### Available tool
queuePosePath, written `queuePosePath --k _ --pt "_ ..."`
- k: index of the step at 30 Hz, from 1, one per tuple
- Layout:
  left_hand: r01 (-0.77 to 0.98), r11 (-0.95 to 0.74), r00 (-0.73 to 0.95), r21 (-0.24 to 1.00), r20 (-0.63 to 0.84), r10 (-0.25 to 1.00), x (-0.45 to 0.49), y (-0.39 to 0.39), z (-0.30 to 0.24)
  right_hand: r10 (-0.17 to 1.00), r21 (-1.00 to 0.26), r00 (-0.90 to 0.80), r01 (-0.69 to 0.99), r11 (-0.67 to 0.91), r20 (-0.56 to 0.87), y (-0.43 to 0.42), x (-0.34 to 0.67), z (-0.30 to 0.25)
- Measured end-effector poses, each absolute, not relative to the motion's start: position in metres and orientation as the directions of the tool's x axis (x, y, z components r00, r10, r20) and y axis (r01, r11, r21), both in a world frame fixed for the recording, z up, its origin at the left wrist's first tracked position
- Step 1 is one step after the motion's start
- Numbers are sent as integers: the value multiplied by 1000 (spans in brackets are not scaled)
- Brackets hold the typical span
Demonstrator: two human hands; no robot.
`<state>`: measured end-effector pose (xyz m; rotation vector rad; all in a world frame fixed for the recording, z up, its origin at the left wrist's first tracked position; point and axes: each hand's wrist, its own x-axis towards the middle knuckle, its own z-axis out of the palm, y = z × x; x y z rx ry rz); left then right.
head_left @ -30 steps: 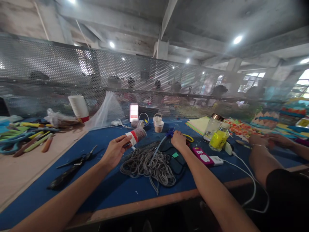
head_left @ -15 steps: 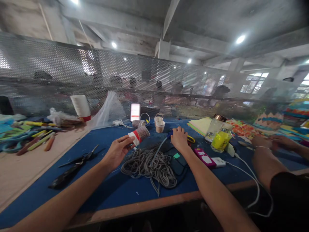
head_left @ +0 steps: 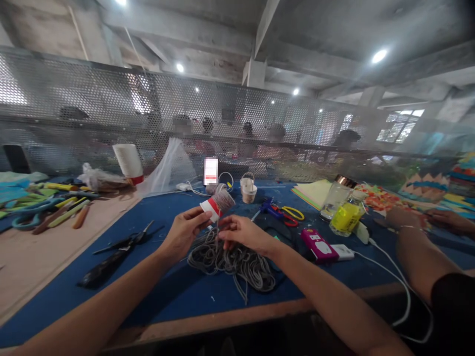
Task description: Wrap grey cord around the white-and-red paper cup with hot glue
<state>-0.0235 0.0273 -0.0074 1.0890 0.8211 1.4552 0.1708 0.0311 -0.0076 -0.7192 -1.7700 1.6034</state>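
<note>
My left hand point(head_left: 184, 231) holds up a paper cup point(head_left: 218, 205) with a red band, partly wrapped in grey cord. Just to its right, my right hand point(head_left: 241, 232) has its fingers pinched together near the cup's base, seemingly on a strand of cord. Below both hands a loose pile of grey cord point(head_left: 232, 257) lies on the blue table point(head_left: 178, 291). Blue, red and yellow scissors point(head_left: 282, 211) lie beyond my right hand.
Black scissors point(head_left: 118, 247) lie at left. Small wrapped cups point(head_left: 248, 190) stand at the back by a mesh screen point(head_left: 74, 113). A pink power bank point(head_left: 319, 244), a white charger, a glass jar point(head_left: 336, 195) and a yellow bottle point(head_left: 347, 215) are at right, next to another person's arm point(head_left: 415, 247).
My right hand has come back from the coloured scissors to the cup held by my left hand. The cup has risen slightly.
</note>
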Motion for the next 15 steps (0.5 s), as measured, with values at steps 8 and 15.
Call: queuePosePath --k 8,15 --pt "-222 -242 22 945 253 967 -22 26 -12 807 -817 -428 224 531 408 27 178 0" --pt "-235 -274 -15 933 278 960 -23 25 -11 845 -964 -508 93 249 169 32 174 -7"
